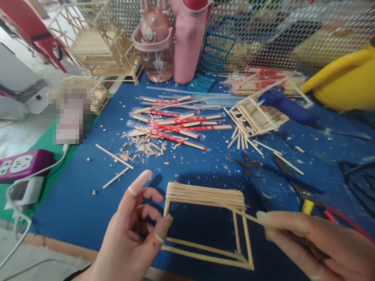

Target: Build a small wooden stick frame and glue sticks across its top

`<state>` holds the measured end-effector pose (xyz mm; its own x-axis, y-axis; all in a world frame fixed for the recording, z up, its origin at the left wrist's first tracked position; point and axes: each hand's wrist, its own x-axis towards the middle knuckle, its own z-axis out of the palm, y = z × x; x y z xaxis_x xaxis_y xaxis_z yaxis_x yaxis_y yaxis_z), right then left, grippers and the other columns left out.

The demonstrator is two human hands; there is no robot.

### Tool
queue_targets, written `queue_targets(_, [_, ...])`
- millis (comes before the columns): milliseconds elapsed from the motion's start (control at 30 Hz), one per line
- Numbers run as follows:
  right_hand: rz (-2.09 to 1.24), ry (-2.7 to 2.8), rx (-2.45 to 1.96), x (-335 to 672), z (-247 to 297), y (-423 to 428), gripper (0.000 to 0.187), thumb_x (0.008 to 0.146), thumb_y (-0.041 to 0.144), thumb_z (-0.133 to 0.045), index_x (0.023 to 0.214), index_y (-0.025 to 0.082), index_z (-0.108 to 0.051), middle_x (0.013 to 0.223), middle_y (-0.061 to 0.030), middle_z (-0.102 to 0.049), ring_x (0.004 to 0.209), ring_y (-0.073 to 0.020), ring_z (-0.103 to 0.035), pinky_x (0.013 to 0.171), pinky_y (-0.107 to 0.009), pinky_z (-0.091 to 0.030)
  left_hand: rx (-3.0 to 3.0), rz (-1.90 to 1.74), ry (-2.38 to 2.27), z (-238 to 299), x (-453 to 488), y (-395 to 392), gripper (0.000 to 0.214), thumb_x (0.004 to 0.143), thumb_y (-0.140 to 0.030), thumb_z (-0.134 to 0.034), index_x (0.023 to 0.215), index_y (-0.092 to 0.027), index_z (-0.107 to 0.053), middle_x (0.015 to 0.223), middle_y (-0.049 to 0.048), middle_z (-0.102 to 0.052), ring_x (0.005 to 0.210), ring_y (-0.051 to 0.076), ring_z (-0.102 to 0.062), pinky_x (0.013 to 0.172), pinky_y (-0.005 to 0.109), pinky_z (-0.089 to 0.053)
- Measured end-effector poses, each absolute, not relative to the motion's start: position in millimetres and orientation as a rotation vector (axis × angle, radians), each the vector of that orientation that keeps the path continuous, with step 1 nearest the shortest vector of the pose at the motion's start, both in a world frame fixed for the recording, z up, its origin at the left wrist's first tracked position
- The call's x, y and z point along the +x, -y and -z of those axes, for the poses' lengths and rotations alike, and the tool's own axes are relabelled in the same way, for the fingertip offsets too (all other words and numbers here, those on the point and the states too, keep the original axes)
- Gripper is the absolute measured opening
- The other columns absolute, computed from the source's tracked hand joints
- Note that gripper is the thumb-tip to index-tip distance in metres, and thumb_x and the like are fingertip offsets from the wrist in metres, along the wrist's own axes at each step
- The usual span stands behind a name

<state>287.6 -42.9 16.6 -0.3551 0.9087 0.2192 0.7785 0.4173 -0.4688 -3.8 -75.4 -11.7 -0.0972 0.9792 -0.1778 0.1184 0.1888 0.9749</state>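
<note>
My left hand (131, 222) grips the left end post of a small wooden stick frame (205, 195) between thumb and fingers, its index finger pointing up. Bands of pale tape wrap that finger and the thumb. Several sticks lie side by side along the frame's top, and the rest of it is open bars. In my right hand (316, 242) a thin wooden stick (252, 217) is pinched, its far end against the frame's upper right corner. Part of the right palm is hidden. Blue-handled pliers (252, 166) and a dark cutting tool with a yellow-and-red handle (295, 187) lie beyond the right hand.
Wrapped chopsticks (178, 121) and stick offcuts (143, 146) cover the table's middle. A blue glue gun (290, 107) rests by a slatted stick panel (258, 113). Behind stand pink bottles (189, 43), a stick house model (96, 47) and a yellow container (345, 82). A purple power strip (26, 164) lies left.
</note>
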Motion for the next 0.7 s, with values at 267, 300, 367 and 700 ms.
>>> queue_targets(267, [-0.346, 2.44, -1.256, 292.5, -8.6, 36.2, 0.02, 0.084, 0.023, -0.056, 0.099, 0.036, -0.058, 0.078, 0.0064, -0.073, 0.063, -0.0143, -0.07, 0.062, -0.018, -0.057, 1.341, -1.241, -1.483, 16.4, -0.8, 80.2, 0.072, 0.082, -0.013, -0.061, 0.14, -0.039, -0.027, 0.093, 0.0011, -0.06, 0.069, 0.009, -0.06, 0.057, 0.018, -0.053])
queue_targets(300, [-0.346, 2.448, -1.25, 294.3, -6.4, 35.8, 0.02, 0.084, 0.023, -0.055, 0.099, 0.036, -0.058, 0.079, 0.0063, -0.073, 0.064, -0.0142, -0.07, 0.063, -0.018, -0.058, 1.351, -1.246, -1.483, 16.4, -0.3, 79.9, 0.072, 0.082, -0.012, -0.061, 0.14, -0.039, -0.027, 0.093, 0.0007, -0.061, 0.069, 0.009, -0.06, 0.057, 0.018, -0.053])
queue_targets(367, [-0.389, 2.489, -1.211, 297.0, -1.5, 34.9, 0.02, 0.085, 0.024, -0.054, 0.101, 0.035, -0.058, 0.08, 0.0067, -0.073, 0.065, -0.0135, -0.07, 0.062, -0.017, -0.057, 1.358, -1.239, -1.488, 16.2, 1.0, 79.2, 0.072, 0.082, -0.012, -0.06, 0.14, -0.039, -0.026, 0.091, 0.0003, -0.062, 0.068, 0.009, -0.06, 0.056, 0.018, -0.053])
queue_targets(700, [-0.472, 2.436, -1.217, 295.0, 5.5, 31.3, 0.016, 0.086, 0.028, -0.053, 0.098, 0.035, -0.06, 0.082, 0.0061, -0.075, 0.067, -0.0144, -0.072, 0.055, -0.018, -0.057, 1.28, -1.264, -1.481, 16.4, 3.7, 79.0, 0.071, 0.081, -0.012, -0.062, 0.139, -0.036, -0.028, 0.093, 0.0016, -0.063, 0.063, 0.009, -0.06, 0.051, 0.018, -0.052])
